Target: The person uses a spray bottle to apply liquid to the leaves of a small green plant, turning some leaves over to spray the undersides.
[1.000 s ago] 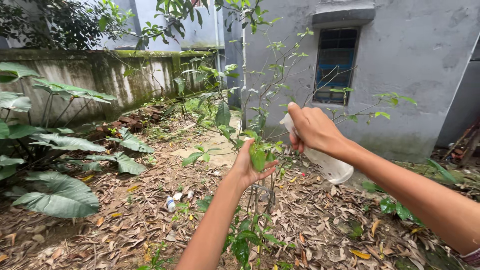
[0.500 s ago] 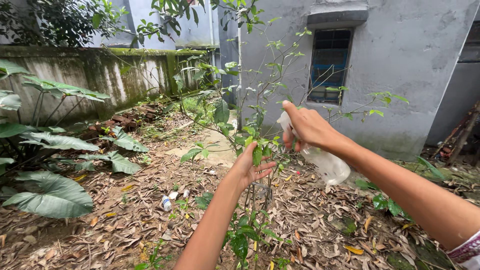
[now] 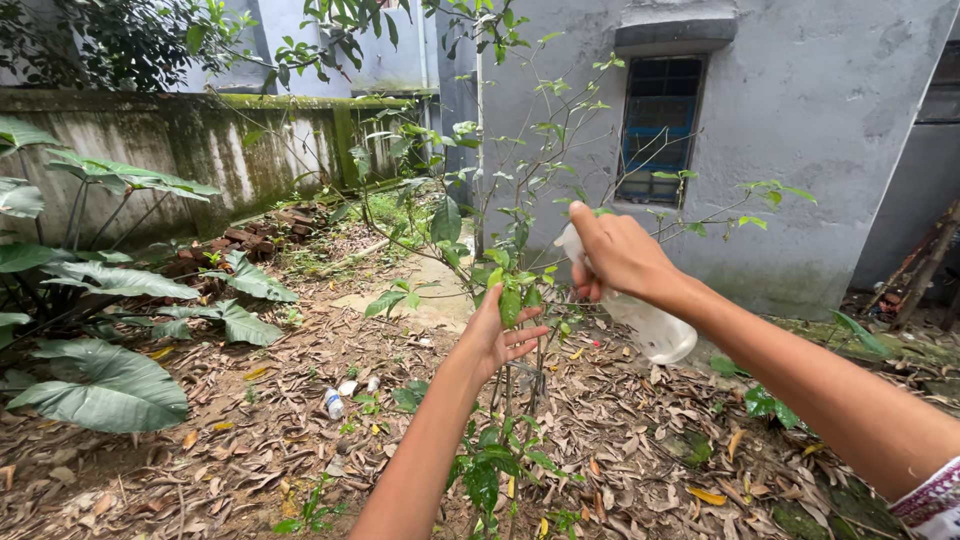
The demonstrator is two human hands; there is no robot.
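The right hand grips a clear spray bottle, forefinger over its top. The left hand, fingers spread wide, cups a green leaf of the thin shrub.

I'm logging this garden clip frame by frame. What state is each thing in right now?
left hand: open, palm cupped behind a leaf
leaf: green, hanging against the left palm
right hand: closed around the spray bottle, forefinger on top
spray bottle: translucent, tilted, nozzle towards the shrub
shrub: upright, thin stems, sparse leaves
window: barred, dark inside
small bottle: lying among dry leaves
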